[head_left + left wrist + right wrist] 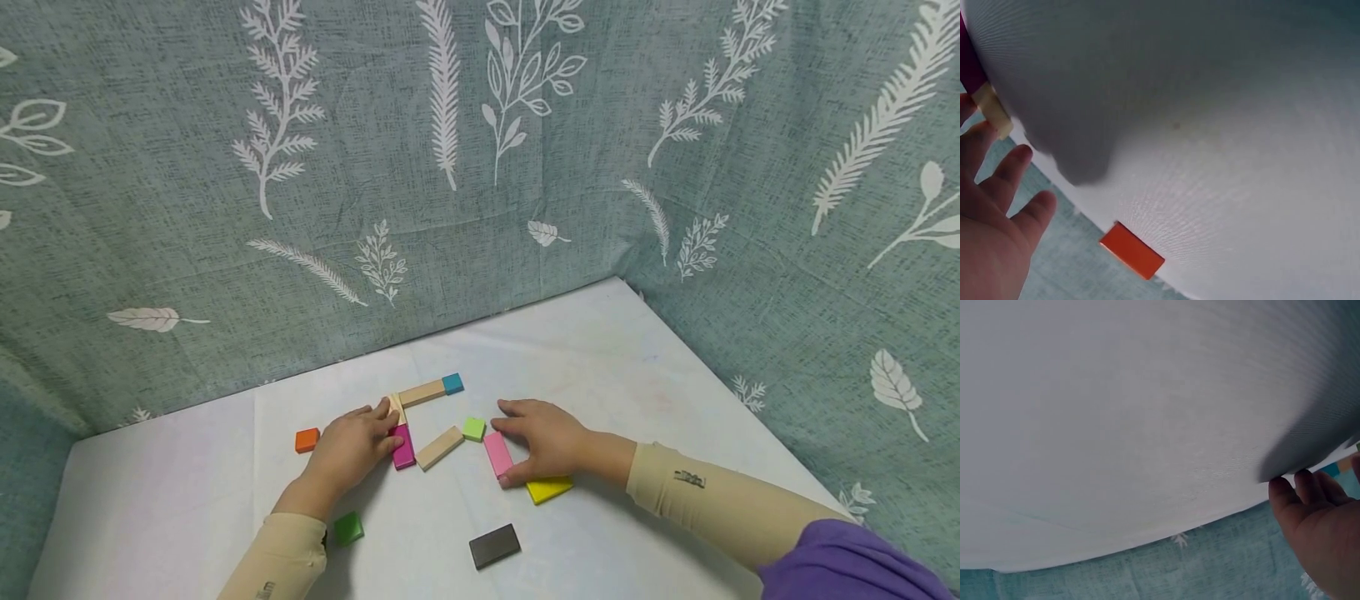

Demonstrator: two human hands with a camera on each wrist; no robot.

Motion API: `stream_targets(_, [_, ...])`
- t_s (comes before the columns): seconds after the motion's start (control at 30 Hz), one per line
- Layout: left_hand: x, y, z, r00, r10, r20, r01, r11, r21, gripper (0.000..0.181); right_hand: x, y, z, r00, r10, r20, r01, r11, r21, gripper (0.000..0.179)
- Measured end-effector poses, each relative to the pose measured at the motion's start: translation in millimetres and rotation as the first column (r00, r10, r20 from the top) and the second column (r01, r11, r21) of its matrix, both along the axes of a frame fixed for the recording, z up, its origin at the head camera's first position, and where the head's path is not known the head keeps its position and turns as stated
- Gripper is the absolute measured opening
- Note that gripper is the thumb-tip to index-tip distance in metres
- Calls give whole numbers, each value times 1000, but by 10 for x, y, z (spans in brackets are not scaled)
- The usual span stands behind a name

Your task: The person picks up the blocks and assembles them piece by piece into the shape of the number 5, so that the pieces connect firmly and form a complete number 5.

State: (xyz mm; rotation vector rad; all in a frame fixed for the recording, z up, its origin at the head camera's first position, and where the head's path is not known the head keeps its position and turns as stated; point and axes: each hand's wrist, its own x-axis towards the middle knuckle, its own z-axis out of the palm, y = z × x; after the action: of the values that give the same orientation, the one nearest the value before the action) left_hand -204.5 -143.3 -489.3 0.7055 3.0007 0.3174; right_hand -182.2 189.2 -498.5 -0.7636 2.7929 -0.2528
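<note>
In the head view my left hand [351, 446] rests against two blocks set end to end. Its fingertips touch a plain wooden block [397, 408], its thumb a magenta block [403, 454]. The left wrist view has the outer fingers [1013, 169] spread and holding nothing. My right hand [551, 437] pinches a pink block [498, 455] lengthwise, thumb at the near end and fingers at the far end. Under that hand a yellow block [549, 489] is partly hidden. A lime green cube [474, 429] lies just left of the pink block. The right wrist view hides the pink block.
A wooden strip [423, 393] ends at a blue block [453, 383] farther back. Another wooden strip [440, 448] angles between the magenta block and lime cube. Around lie an orange block [307, 440], a green cube [348, 529] and a black block [494, 547]. Patterned curtain [450, 250] borders the white table [600, 350].
</note>
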Motion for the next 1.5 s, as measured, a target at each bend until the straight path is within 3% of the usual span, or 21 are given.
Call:
stream_targets(0.33, [-84, 70, 88, 1000, -8, 5, 9, 996, -85, 48, -44, 99, 78, 996, -68, 60, 72, 995, -71, 75])
stream_targets(0.5, [-101, 96, 123, 999, -29, -12, 28, 994, -109, 42, -62, 121, 105, 996, -55, 64, 61, 994, -92, 66])
stream_targets(0.77, [-92, 110, 149, 1000, -17, -6, 17, 997, -70, 29, -74, 127, 101, 998, -36, 48, 41, 994, -97, 63])
stream_targets(1.07, [-87, 120, 141, 999, 35, 21, -34, 999, -15, 41, -63, 125, 122, 997, -53, 60, 59, 993, -103, 63])
stream_targets(1.5, [-77, 118, 93, 999, 21, -40, -21, 1000, 6, 43, -68, 125, 112, 996, -70, 56, 75, 993, -96, 67])
